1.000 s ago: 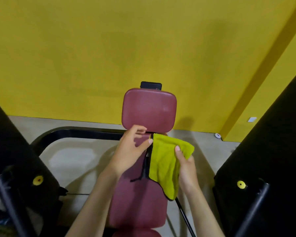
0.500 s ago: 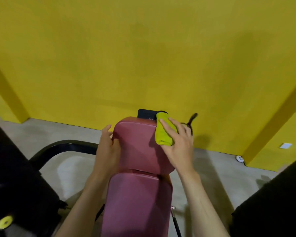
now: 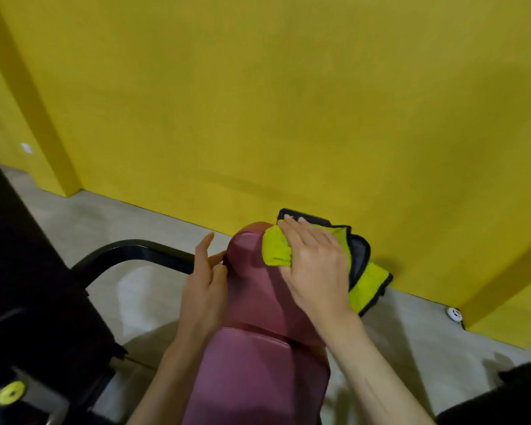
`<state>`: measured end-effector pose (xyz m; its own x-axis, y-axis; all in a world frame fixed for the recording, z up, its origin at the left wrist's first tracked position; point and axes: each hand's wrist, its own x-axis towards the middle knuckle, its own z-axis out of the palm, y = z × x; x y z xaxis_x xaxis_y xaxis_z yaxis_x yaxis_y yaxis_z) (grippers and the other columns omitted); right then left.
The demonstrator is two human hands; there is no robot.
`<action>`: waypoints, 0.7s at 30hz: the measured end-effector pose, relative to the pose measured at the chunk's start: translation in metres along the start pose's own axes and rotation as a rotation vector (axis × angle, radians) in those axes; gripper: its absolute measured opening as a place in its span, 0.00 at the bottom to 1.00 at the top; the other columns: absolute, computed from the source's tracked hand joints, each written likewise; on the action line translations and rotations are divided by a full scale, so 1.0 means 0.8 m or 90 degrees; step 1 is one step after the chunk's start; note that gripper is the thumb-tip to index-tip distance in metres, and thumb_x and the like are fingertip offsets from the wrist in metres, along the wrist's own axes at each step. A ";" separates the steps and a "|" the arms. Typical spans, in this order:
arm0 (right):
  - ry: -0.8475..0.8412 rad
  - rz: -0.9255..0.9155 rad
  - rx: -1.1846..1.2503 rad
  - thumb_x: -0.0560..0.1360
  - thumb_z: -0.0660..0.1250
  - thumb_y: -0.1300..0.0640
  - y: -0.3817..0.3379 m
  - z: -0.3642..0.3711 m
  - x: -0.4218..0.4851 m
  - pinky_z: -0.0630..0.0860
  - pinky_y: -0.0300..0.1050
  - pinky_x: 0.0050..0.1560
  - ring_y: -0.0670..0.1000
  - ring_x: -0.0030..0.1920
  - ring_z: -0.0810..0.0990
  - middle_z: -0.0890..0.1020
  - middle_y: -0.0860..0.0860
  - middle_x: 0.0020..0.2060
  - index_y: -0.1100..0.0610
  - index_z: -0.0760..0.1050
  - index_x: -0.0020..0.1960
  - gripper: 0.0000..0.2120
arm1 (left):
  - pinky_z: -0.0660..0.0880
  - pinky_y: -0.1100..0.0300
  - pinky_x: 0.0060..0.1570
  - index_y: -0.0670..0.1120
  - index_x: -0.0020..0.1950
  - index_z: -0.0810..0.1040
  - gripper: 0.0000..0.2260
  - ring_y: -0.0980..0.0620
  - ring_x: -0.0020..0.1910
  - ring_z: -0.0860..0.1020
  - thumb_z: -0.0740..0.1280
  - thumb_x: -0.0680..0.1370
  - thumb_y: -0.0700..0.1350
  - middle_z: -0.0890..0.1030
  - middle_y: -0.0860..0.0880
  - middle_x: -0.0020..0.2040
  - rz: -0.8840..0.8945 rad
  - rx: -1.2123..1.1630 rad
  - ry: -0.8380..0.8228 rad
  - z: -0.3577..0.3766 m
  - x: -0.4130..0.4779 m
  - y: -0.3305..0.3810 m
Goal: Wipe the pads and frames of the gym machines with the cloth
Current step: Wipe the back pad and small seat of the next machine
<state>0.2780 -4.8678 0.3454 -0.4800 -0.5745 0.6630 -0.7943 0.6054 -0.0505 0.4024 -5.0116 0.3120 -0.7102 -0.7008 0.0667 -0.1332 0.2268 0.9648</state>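
From the head camera, a yellow wall [image 3: 288, 102] fills most of the frame, stepping out into a column at the left and another at the right, with a small white plate [image 3: 26, 147] set low on the left part. Below it runs a pale beige floor [image 3: 129, 228], and a small white round fitting [image 3: 454, 312] sits on the floor at the foot of the right column. A black curved frame tube [image 3: 129, 246] arcs over the floor to the left of the seat. Nearer on the left stands the dark bulk of a machine [image 3: 28, 286] with a yellow knob [image 3: 10, 392] low on it, and another dark mass [image 3: 503, 400] shows at the lower right. In the middle rises a maroon upper pad [image 3: 249, 271] above a maroon lower pad [image 3: 258, 372], with a black bracket [image 3: 304, 217] showing behind the upper pad's top. The yellow-green cloth [image 3: 276, 250], edged in black, lies bunched over the top right of the upper pad and hangs down its far right side. The right hand [image 3: 316, 265] lies flat on the cloth, fingers straight and close together, pressing it against the pad. The left hand [image 3: 203, 286] is open at the upper pad's left edge, fingers extended upward, thumb touching the pad's side; it holds nothing.
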 end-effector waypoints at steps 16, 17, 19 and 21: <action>0.086 0.184 0.024 0.78 0.63 0.54 0.014 -0.024 -0.035 0.73 0.52 0.56 0.56 0.56 0.82 0.85 0.50 0.55 0.55 0.81 0.62 0.15 | 0.78 0.52 0.62 0.55 0.75 0.68 0.23 0.60 0.64 0.76 0.59 0.79 0.44 0.77 0.57 0.65 0.014 -0.001 -0.080 -0.031 -0.024 -0.009; 0.107 0.226 0.018 0.81 0.62 0.50 0.008 -0.026 -0.034 0.73 0.53 0.54 0.58 0.53 0.82 0.85 0.51 0.51 0.55 0.82 0.58 0.14 | 0.77 0.51 0.64 0.54 0.75 0.68 0.23 0.60 0.65 0.75 0.59 0.80 0.42 0.77 0.57 0.66 0.013 0.003 -0.086 -0.033 -0.024 -0.010; 0.098 0.227 -0.001 0.78 0.64 0.52 -0.024 -0.012 -0.015 0.74 0.54 0.55 0.58 0.53 0.82 0.85 0.51 0.50 0.54 0.82 0.56 0.12 | 0.75 0.49 0.67 0.53 0.77 0.67 0.24 0.61 0.68 0.74 0.59 0.81 0.38 0.77 0.57 0.69 0.011 0.006 -0.096 -0.033 -0.024 -0.007; 0.049 0.130 0.005 0.66 0.64 0.57 -0.067 0.013 0.016 0.74 0.53 0.57 0.56 0.56 0.82 0.85 0.51 0.52 0.55 0.82 0.57 0.20 | 0.75 0.48 0.67 0.53 0.77 0.67 0.26 0.61 0.68 0.75 0.59 0.79 0.41 0.77 0.56 0.69 0.009 0.006 -0.093 -0.033 -0.023 -0.003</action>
<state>0.3106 -4.9131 0.3489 -0.6013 -0.3970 0.6934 -0.6866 0.7006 -0.1943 0.4339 -5.0170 0.3149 -0.8049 -0.5919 0.0420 -0.1283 0.2428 0.9616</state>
